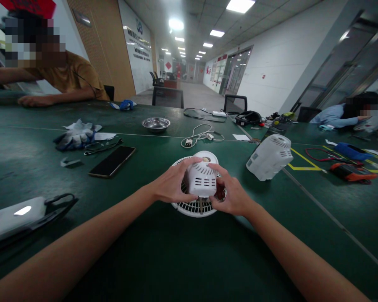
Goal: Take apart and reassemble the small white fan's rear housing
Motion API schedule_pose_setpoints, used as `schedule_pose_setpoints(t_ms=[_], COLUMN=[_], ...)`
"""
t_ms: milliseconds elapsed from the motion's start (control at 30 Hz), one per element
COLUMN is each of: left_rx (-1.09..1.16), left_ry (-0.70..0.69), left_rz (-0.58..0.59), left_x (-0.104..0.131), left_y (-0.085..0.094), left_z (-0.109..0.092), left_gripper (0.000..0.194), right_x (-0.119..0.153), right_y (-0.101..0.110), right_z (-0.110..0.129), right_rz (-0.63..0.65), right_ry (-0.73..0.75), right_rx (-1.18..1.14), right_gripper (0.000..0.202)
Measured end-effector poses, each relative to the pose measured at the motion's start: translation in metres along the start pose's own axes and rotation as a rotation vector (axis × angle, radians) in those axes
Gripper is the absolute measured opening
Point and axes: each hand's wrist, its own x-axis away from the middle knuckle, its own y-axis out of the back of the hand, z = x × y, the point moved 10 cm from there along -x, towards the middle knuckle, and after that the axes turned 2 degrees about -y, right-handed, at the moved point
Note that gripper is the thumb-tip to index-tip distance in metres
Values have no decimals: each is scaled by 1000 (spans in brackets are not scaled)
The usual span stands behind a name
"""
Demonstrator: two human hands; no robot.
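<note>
A white vented motor housing (202, 180) of a small fan sits in front of me, above a round white fan grille (193, 209). My left hand (171, 182) grips the housing from the left, thumb low and fingers over the top. From the right, my right hand (233, 193) is closed around its other side. A short metal shaft (200, 205) shows below the housing, over the grille's ribs. Both hands hide much of the grille's sides. To the right stands a larger white plastic housing (270, 157) with vent slots, apart from my hands.
Left on the green table lie a phone (112, 162), work gloves (77, 136) and a white device with a strap (17, 214). Beyond are a metal bowl (156, 124) and a white cable (197, 138). An orange multimeter (353, 172) lies right. Two people sit at the table.
</note>
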Motion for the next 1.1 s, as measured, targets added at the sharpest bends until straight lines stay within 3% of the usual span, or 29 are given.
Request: schedule_pose_setpoints(t_ms=[233,333,433,600,733,800,900,1000,1100], left_rx=[16,-16,-117,-262,-283,-238,-103,7,5], left_ry=[3,-4,36,113,103,146,359,522,524], left_rz=[25,79,97,20,-58,-147,-352,-350,-324], left_x=[3,3,3,0,2,7,22,30,29], left_y=[-2,-7,-11,-11,-4,7,26,23,21], left_z=[14,16,16,14,19,32,66,94,98], left_gripper=[116,127,130,124,94,81,68,63,58], right_x=[0,-1,-1,1,3,4,8,8,5], right_y=[1,2,4,8,20,32,49,45,36], right_z=[6,3,0,-2,-18,-37,-66,-72,-67], right_rz=[43,-35,-143,-171,-162,-218,-334,-289,-230], right_ry=[13,-11,-7,80,70,-1,-117,-97,-88], right_rx=[111,180,246,304,268,204,89,-38,-50], right_gripper=[98,105,98,103,94,81,74,81,97])
